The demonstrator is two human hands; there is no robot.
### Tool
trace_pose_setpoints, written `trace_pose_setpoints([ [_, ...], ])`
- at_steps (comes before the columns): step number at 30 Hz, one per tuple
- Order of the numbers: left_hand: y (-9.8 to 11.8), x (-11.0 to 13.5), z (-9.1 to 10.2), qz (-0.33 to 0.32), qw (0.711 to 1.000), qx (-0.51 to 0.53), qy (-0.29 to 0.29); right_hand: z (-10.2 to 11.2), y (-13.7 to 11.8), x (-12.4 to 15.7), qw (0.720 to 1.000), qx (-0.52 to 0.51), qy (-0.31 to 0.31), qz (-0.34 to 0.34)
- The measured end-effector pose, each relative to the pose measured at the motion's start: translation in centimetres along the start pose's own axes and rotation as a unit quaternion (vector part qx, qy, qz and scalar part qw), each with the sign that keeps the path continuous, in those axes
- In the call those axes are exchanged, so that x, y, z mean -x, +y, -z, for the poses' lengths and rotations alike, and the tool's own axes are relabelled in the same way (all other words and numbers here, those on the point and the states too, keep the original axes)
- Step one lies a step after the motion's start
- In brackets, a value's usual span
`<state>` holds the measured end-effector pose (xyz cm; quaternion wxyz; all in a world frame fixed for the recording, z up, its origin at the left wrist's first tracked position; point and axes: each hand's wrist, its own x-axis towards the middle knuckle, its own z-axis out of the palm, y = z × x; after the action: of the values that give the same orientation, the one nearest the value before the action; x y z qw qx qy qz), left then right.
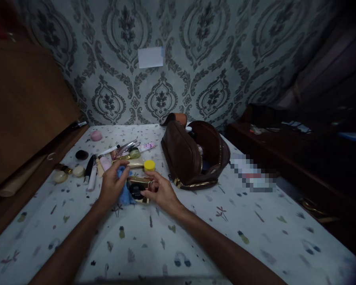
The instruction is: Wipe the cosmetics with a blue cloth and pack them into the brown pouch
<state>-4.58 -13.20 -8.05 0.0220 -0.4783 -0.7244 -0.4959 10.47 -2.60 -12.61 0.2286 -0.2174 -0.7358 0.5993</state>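
Observation:
My left hand [112, 185] is closed on a crumpled blue cloth [125, 194]. Close beside it, my right hand [163, 193] pinches a round black compact [137, 191] between thumb and fingers, its edge near the cloth. A gold-coloured item [138, 180] shows just behind the compact; whether my right fingers also hold it I cannot tell. Beyond my hands lie a yellow-lidded jar [149, 165], a pale gold tube [135, 163] and a small jar of greenish content [134, 152]. To the right stands a brown toiletry bag [180, 154], unzipped, with a few items inside.
Several cosmetics lie left of my hands, including a white tube [92, 179], a black pen-shaped item [89, 168], a round cream-coloured jar [78, 171] and a pink jar [96, 135]. A patterned sheet [154, 245] covers the table. A wooden panel [23, 107] rises at left.

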Motion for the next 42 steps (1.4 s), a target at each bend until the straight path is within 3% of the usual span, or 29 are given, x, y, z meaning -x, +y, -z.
trace_pose_setpoints([
  [3,1.3,-0.1,0.8,0.008,0.995,0.024,0.092,0.0,-0.5,0.7,0.995,0.065,0.020,0.072],
  [6,3.5,0.6,0.7,-0.070,0.987,0.027,0.143,-0.2,-1.0,1.3,0.978,0.127,0.016,0.167],
  [8,4.9,1.2,-0.1,-0.165,0.981,0.009,0.103,-0.4,-1.0,1.5,0.967,0.137,0.007,0.216],
  [10,5.7,1.7,-1.2,-0.253,0.966,-0.053,0.016,-0.6,-0.7,1.5,0.961,0.127,0.013,0.244],
  [13,5.4,2.1,-2.6,-0.312,0.927,-0.198,-0.066,-0.7,-0.3,1.3,0.962,0.107,0.030,0.250],
  [16,4.1,2.0,-2.6,-0.283,0.921,-0.257,-0.078,-0.6,-0.2,1.1,0.968,0.095,0.025,0.232],
  [21,2.2,1.4,-0.7,-0.201,0.952,-0.215,-0.081,-0.4,-0.9,1.2,0.983,0.071,0.007,0.169],
  [26,1.2,0.8,-0.2,-0.030,0.995,-0.023,-0.096,-0.3,-1.0,1.3,0.990,0.027,-0.006,0.140],
  [31,0.3,0.9,-1.1,0.117,0.980,0.150,-0.054,-0.2,-0.3,1.1,0.992,0.010,-0.010,0.126],
  [35,-0.3,1.4,-1.8,0.136,0.970,0.196,-0.048,-0.1,0.1,1.2,0.994,-0.007,-0.005,0.111],
  [42,-1.1,1.8,-2.2,0.100,0.974,0.163,-0.119,0.2,0.1,1.3,0.996,-0.064,0.022,0.056],
])
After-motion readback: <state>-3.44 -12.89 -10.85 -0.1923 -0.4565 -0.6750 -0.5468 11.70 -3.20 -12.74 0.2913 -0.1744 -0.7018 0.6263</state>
